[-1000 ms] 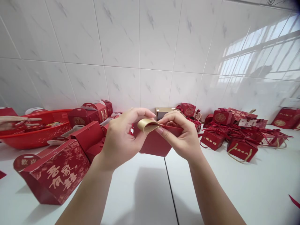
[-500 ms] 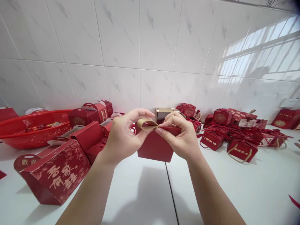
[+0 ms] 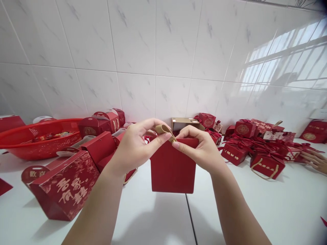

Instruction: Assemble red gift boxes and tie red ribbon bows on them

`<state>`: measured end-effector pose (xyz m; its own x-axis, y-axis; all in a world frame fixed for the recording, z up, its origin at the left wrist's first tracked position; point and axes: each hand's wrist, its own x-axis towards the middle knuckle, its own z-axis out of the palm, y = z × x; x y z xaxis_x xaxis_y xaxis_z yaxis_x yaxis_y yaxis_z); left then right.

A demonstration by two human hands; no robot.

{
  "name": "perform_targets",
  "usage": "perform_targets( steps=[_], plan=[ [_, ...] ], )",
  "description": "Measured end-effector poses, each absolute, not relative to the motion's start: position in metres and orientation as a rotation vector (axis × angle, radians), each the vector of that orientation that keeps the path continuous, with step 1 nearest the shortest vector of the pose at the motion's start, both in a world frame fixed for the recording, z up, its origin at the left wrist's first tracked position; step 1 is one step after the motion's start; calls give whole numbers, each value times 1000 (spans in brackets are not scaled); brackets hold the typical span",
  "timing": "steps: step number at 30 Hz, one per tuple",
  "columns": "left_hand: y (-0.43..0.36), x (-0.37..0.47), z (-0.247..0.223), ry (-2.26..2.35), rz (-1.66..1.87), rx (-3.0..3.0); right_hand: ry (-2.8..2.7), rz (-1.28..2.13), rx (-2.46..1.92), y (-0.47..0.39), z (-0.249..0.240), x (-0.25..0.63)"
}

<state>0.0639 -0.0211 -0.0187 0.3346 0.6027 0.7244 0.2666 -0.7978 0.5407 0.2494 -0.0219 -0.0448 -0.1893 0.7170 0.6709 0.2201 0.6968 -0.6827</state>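
A plain red box (image 3: 173, 168) hangs upright above the white table in the middle. At its top edge a tan strap (image 3: 162, 129) is folded into a loop, with a small gold stud at its lower end. My left hand (image 3: 139, 143) is closed, pinching the looped strap between thumb and fingers. My right hand (image 3: 198, 146) is closed too, its thumb beside the stud and its fingers behind the top edge of the box. The box hides part of the right fingers.
Left: a red basket (image 3: 38, 149) with small wrapped pieces and a patterned red box (image 3: 63, 185). Right: ribboned red boxes (image 3: 235, 153), with another person's hand (image 3: 316, 160) at the edge. An open cardboard box (image 3: 186, 120) stands behind my hands. A seam crosses the white table (image 3: 163, 224).
The red box now hangs more upright, and more of its face shows. The strap loop has tilted and narrowed. At the right edge, the other person's hand has come further in, onto the ribboned boxes.
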Motion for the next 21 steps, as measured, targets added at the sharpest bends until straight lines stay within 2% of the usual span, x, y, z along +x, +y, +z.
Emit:
perform_targets(
  steps=[5,12,21],
  plan=[
    [-21,70,-22,786,1543,2137,-1828,729,-775,-25,-43,249],
    [-28,74,-21,784,1452,2249,-1884,852,-689,-26,-46,244],
    [-24,73,-27,682,1279,2539,-2124,648,-858,-33,-44,246]
  ],
)
